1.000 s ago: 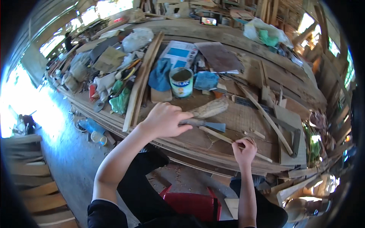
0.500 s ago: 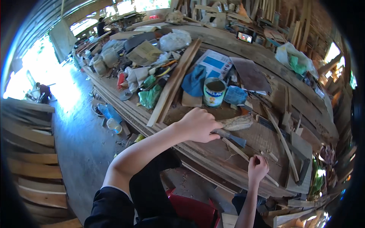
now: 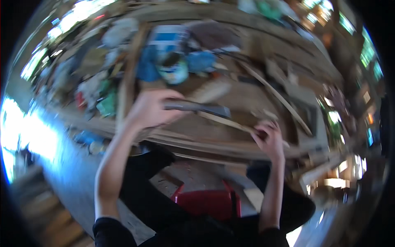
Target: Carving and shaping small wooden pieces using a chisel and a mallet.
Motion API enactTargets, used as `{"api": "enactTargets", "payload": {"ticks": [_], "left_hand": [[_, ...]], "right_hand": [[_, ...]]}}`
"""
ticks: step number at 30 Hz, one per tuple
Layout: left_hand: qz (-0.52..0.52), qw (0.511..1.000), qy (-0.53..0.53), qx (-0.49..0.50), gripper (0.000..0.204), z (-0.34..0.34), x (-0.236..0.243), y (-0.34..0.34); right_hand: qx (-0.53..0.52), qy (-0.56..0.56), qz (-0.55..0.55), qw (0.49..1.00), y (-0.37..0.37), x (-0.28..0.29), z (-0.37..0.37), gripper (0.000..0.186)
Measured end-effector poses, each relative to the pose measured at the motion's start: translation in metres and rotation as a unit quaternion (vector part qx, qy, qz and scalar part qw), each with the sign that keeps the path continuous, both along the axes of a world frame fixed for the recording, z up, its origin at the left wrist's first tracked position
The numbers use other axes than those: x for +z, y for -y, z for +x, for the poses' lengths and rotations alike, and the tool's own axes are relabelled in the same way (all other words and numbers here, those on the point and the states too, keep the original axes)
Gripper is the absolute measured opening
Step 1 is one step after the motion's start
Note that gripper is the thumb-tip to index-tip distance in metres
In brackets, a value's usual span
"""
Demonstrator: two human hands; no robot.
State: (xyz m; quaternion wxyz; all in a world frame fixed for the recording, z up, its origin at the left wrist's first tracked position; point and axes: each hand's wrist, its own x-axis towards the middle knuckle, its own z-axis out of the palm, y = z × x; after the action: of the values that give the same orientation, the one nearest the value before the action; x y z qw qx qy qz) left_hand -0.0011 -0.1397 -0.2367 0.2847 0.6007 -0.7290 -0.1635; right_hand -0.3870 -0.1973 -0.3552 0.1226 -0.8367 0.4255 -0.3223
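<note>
My left hand is closed round the handle of a putty knife, with the blade pointing right over the workbench. Beneath and past the blade, a thin wooden strip slants down to the right. My right hand is at the strip's right end with thumb and fingers curled together. Blur hides whether anything is pinched in them. Just beyond the knife lies a pale, rough piece of wood. An open tin can stands behind it, between a blue cloth and a blue crumpled bundle.
A long board lies left of the can, with heaped bags and rags beyond it. To the right are a long stick and a dark angled frame. A red plastic seat is below me at the bench edge.
The view has swung right and blurred, so the bench things sit further left and higher. The putty knife has turned to point more level rightward. My right hand's fingers have shifted beside the strip.
</note>
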Motion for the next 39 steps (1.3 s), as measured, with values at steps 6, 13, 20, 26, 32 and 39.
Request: {"api": "enactTargets", "payload": {"ticks": [6, 13, 20, 26, 32, 39], "left_hand": [[-0.056, 0.964, -0.258, -0.026, 0.035, -0.011, 0.002, 0.013], [-0.024, 0.934, -0.355, 0.0, 0.03, -0.047, -0.008, 0.017], [0.06, 0.966, -0.243, 0.065, 0.025, -0.02, -0.002, 0.002], [0.036, 0.943, -0.299, 0.145, 0.026, -0.03, -0.023, -0.044], [-0.022, 0.88, -0.425, 0.212, 0.026, -0.083, -0.052, -0.105], [-0.227, 0.971, -0.051, 0.062, 0.035, -0.124, -0.073, -0.143]], "right_hand": [[-0.037, 0.076, -0.023, 0.996, -0.002, 0.019, -0.029, 0.029], [-0.09, 0.041, 0.016, 0.995, -0.024, -0.004, -0.062, 0.025], [-0.109, 0.064, -0.001, 0.992, -0.02, -0.014, -0.054, 0.015], [-0.096, 0.086, 0.027, 0.991, -0.016, -0.012, -0.055, 0.01], [-0.066, 0.094, 0.044, 0.992, -0.011, -0.004, -0.054, 0.015], [-0.073, 0.037, -0.039, 0.996, -0.025, 0.005, -0.018, 0.037]]}}
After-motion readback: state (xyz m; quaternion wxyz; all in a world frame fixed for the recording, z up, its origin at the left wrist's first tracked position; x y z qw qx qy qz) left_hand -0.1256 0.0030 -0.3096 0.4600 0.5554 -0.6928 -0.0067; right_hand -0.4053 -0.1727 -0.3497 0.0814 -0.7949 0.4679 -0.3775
